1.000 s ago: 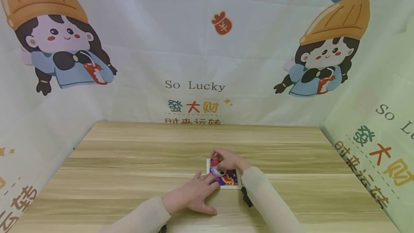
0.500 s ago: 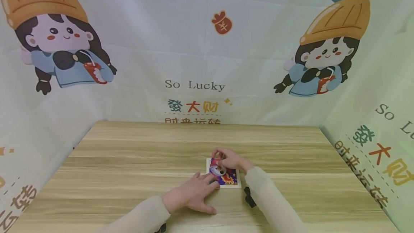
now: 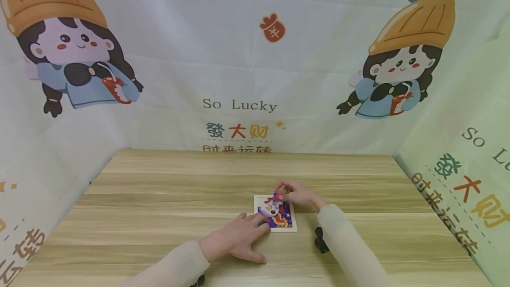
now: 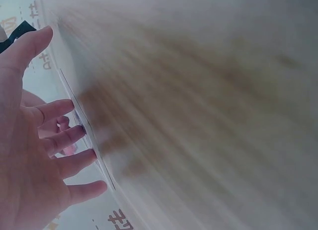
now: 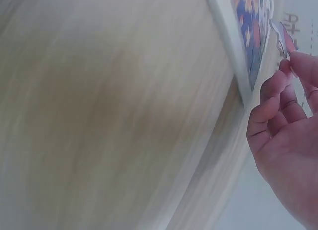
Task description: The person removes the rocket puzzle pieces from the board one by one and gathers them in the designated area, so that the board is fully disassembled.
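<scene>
Take the centre of the puzzle board (image 3: pixel 284 230) as your clock, with 12 pointing away from you. The board lies flat on the wooden table (image 3: pixel 159 216), a little toward 3 o'clock from the table's middle, its pale rim framing a purple picture with an orange flame shape toward 5 o'clock and a white rounded shape near the centre. Your left hand (image 3: pixel 243 237) comes in from 8 o'clock, grasping nothing, fingers straight and spread; its fingertips rest on the board's 8 o'clock edge, and the thumb stands apart, toward 7. Your right hand (image 3: pixel 296 192) is at 2 o'clock, pinching a red and purple puzzle piece (image 3: pixel 276 197) between thumb and fingertips over the 12 o'clock part of the board. The piece is tilted up off the picture; you cannot tell whether its lower edge touches. Both your arms wear pale sleeves (image 3: pixel 346 238), and a black strap (image 3: pixel 321 240) shows at 4 o'clock beside the right one. Behind the table hangs a white backdrop (image 3: pixel 199 48), with a red pouch print (image 3: pixel 273 28) at 12, "So Lucky" lettering (image 3: pixel 240 105) at 11, and cartoon figures (image 3: pixel 398 65) at 10 and 1.
</scene>
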`<state>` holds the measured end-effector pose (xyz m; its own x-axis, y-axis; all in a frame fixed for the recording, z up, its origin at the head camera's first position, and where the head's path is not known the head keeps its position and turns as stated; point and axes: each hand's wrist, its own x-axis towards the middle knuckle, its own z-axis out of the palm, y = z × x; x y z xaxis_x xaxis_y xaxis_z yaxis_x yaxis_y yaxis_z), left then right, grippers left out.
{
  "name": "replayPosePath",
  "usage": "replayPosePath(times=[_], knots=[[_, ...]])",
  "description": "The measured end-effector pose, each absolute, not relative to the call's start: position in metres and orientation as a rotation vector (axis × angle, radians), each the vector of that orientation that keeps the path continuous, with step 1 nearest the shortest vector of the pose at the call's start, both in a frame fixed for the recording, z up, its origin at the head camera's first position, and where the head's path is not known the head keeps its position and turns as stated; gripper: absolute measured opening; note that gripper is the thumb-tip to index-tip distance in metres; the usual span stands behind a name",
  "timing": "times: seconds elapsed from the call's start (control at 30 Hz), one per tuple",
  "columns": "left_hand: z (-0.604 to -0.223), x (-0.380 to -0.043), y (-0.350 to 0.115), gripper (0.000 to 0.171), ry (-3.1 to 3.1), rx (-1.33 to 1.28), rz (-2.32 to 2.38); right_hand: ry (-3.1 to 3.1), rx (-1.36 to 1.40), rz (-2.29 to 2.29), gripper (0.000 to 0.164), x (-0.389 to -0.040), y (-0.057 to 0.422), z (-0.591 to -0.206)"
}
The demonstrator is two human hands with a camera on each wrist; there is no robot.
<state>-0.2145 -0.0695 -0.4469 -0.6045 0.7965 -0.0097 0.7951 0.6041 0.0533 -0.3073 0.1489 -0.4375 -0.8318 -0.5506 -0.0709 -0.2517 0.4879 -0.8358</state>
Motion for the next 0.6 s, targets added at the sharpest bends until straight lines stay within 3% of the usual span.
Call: replayPosePath(times=[0.6], knots=[[-0.445,-0.215,-0.070,0.066,2.772,1.377,0.064,2.368,-0.576,-1.235,0.027,-0.305,0.202,-0.425]])
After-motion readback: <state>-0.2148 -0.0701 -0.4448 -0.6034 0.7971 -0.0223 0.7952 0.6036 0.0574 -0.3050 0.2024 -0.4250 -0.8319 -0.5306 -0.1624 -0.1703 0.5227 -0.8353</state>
